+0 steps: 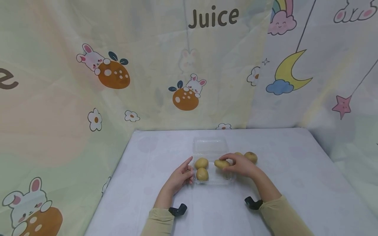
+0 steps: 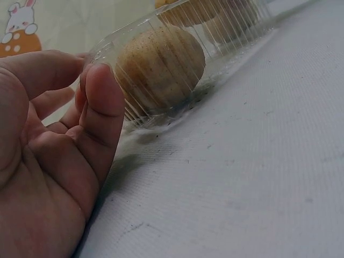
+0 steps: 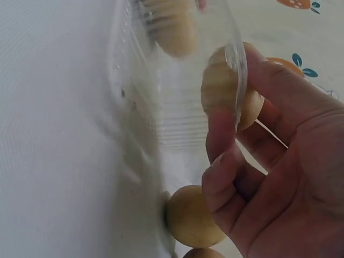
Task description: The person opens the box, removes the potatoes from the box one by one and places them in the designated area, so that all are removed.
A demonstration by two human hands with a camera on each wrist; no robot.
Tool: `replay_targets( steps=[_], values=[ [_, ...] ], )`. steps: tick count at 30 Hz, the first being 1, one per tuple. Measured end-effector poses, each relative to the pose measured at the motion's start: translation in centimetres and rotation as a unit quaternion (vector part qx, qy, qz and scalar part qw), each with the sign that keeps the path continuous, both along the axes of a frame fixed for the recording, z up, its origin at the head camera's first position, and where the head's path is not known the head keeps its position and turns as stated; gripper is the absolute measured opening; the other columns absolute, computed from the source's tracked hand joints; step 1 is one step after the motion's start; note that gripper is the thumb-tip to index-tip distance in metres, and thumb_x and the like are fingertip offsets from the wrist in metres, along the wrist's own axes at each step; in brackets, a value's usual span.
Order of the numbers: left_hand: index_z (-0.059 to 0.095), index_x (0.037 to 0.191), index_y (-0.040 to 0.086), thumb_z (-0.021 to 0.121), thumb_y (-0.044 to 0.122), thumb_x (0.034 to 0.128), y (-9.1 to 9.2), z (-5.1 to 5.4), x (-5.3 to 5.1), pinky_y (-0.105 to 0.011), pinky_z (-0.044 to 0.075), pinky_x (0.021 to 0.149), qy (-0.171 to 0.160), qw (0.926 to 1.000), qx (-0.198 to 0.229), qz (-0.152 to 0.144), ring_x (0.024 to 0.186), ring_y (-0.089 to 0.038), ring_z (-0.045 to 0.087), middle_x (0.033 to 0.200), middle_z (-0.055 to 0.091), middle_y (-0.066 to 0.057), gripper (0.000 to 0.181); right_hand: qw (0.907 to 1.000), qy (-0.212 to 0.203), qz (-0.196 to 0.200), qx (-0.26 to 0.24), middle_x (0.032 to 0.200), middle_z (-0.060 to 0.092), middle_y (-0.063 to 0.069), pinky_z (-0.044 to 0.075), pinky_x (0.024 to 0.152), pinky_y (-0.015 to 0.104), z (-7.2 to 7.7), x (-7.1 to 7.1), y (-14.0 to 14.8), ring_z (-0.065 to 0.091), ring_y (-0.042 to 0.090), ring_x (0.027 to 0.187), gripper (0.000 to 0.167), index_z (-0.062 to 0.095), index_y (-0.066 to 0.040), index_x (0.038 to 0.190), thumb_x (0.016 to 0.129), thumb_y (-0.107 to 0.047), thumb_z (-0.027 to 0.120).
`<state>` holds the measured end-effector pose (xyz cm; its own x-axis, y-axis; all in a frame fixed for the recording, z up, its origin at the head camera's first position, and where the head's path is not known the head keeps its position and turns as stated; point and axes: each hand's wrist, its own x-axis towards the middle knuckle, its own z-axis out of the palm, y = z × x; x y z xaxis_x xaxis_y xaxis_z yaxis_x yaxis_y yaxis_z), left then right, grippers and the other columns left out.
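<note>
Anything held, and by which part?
Right hand holds a potato by its right end in head view. Left hand touches the side of the clear container; grip unclear.

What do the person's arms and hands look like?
The left hand and right hand wear no gloves. The left sleeve and right sleeve are plain tan. Each wrist wears a small, bent black gadget.

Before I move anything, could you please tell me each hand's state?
Left hand: touching the clear container at its left edge; grip cannot be told.
Right hand: closed, holding a potato.
</note>
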<state>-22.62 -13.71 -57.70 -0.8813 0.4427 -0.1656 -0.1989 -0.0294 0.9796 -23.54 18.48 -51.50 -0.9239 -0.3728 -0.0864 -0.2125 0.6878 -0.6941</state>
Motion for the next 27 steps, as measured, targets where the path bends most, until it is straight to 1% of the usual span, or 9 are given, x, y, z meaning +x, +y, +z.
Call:
replay_targets(
  steps=[3,5,8,10,12,16,19,23,27],
  values=[
    [0.03,0.155,0.032,0.066,0.017,0.0941,0.0,0.0,0.0,-0.024,0.054,0.066,-0.001,1.0,-0.002,0.0,0.074,-0.01,0.056,0.104,0.051,-0.002,0.072,0.9997,-0.016,-0.019,0.0,0.117,0.061,0.0,0.048,0.072,0.031,0.1,0.2,0.1,0.056,0.015,0.085,0.044,0.067,-0.036,0.121,0.08,-0.038,0.081],
    [0.031,0.155,0.032,0.066,0.017,0.094,0.0,0.0,0.1,-0.023,0.054,0.066,-0.001,1.0,-0.003,0.002,0.074,-0.009,0.056,0.103,0.051,-0.001,0.072,0.9994,-0.029,-0.021,-0.006,0.117,0.059,0.005,0.05,0.067,0.031,0.2,0.3,0.2,0.06,0.016,0.076,0.045,0.067,-0.034,0.123,0.081,-0.037,0.08],
    [0.032,0.155,0.03,0.066,0.016,0.0937,0.1,0.0,0.1,-0.024,0.054,0.065,0.002,1.0,-0.003,0.005,0.073,-0.01,0.057,0.102,0.052,-0.002,0.071,0.9987,-0.042,-0.026,-0.01,0.124,0.058,0.009,0.053,0.061,0.031,0.5,0.4,0.4,0.063,0.016,0.067,0.046,0.066,-0.032,0.126,0.082,-0.038,0.079],
    [0.032,0.155,0.031,0.066,0.015,0.0937,0.1,0.0,0.1,-0.024,0.055,0.064,0.004,1.0,-0.004,0.008,0.072,-0.01,0.057,0.101,0.052,-0.002,0.072,0.9985,-0.043,-0.033,-0.01,0.128,0.058,0.008,0.052,0.061,0.03,0.5,0.5,0.7,0.061,0.017,0.07,0.047,0.065,-0.033,0.126,0.082,-0.042,0.079],
    [0.033,0.154,0.032,0.065,0.013,0.0936,0.1,0.1,0.1,-0.025,0.055,0.065,0.005,0.9999,-0.004,0.009,0.072,-0.011,0.058,0.101,0.052,-0.002,0.071,0.9982,-0.039,-0.038,-0.022,0.131,0.058,0.006,0.053,0.063,0.031,0.5,0.5,1.1,0.06,0.018,0.078,0.048,0.065,-0.033,0.126,0.082,-0.043,0.078],
    [0.033,0.153,0.034,0.064,0.011,0.0935,0.0,0.1,0.1,-0.025,0.055,0.065,0.007,0.9999,-0.007,0.009,0.072,-0.01,0.058,0.1,0.051,-0.002,0.071,0.9988,0.014,-0.03,-0.035,0.127,0.062,0.001,0.052,0.079,0.035,0.3,0.6,2.2,0.059,0.019,0.099,0.045,0.065,-0.032,0.125,0.084,-0.045,0.075],
    [0.032,0.154,0.032,0.064,0.011,0.0939,0.0,0.1,0.1,-0.025,0.055,0.066,0.011,0.9999,-0.007,0.003,0.071,-0.01,0.058,0.101,0.05,-0.001,0.071,0.9966,0.07,-0.024,-0.038,0.124,0.065,-0.003,0.049,0.087,0.033,-0.2,0.9,3.3,0.057,0.016,0.105,0.04,0.067,-0.031,0.123,0.086,-0.043,0.074],
    [0.031,0.155,0.029,0.064,0.013,0.0945,0.0,0.1,0.1,-0.025,0.055,0.066,0.013,0.9999,-0.007,-0.003,0.072,-0.01,0.058,0.102,0.049,-0.001,0.071,0.9922,0.105,-0.022,-0.064,0.118,0.064,-0.002,0.046,0.081,0.027,-1.2,1.7,4.8,0.052,0.014,0.1,0.039,0.069,-0.027,0.121,0.085,-0.037,0.077],
    [0.03,0.155,0.028,0.063,0.012,0.0948,0.0,0.0,0.0,-0.025,0.055,0.066,0.016,0.9999,-0.006,-0.002,0.072,-0.01,0.058,0.101,0.049,-0.002,0.071,0.9914,0.101,-0.027,-0.079,0.12,0.061,0.002,0.045,0.079,0.023,-1.9,2.4,6.0,0.048,0.014,0.101,0.042,0.068,-0.026,0.122,0.083,-0.037,0.078]
  ],
)
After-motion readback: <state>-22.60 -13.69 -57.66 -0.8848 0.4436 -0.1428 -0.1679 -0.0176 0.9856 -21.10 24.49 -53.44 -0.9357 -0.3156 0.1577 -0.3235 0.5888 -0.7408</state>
